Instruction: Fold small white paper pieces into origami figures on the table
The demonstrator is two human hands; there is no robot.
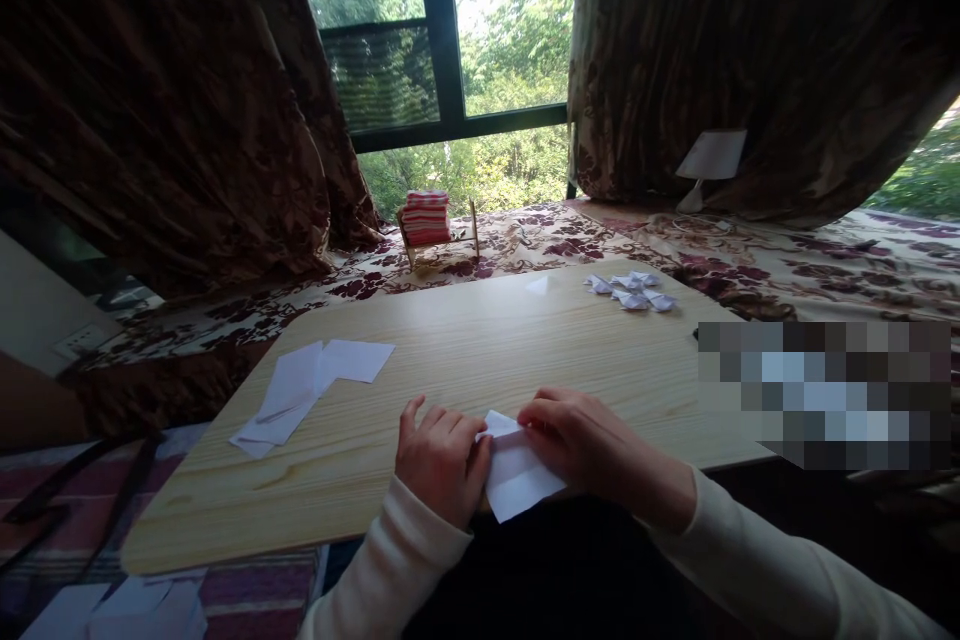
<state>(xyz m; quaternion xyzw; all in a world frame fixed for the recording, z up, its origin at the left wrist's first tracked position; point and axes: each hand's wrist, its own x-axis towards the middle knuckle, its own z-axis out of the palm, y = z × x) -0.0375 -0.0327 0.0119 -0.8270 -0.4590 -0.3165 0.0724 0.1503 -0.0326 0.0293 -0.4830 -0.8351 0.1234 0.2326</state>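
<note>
A small white sheet of paper (517,475) lies at the near edge of a light wooden table (465,350), hanging partly over it. My left hand (441,460) is curled, its fingers pressing the paper's left side. My right hand (592,445) has its fingers pinched on the paper's upper right corner. Both wrists wear cream sleeves.
A stack of white paper sheets (300,390) lies on the table's left. Several small folded paper pieces (631,291) sit at the far right. A striped red object on a small wooden stand (429,220) stands by the window. More sheets (120,610) lie on the floor at lower left.
</note>
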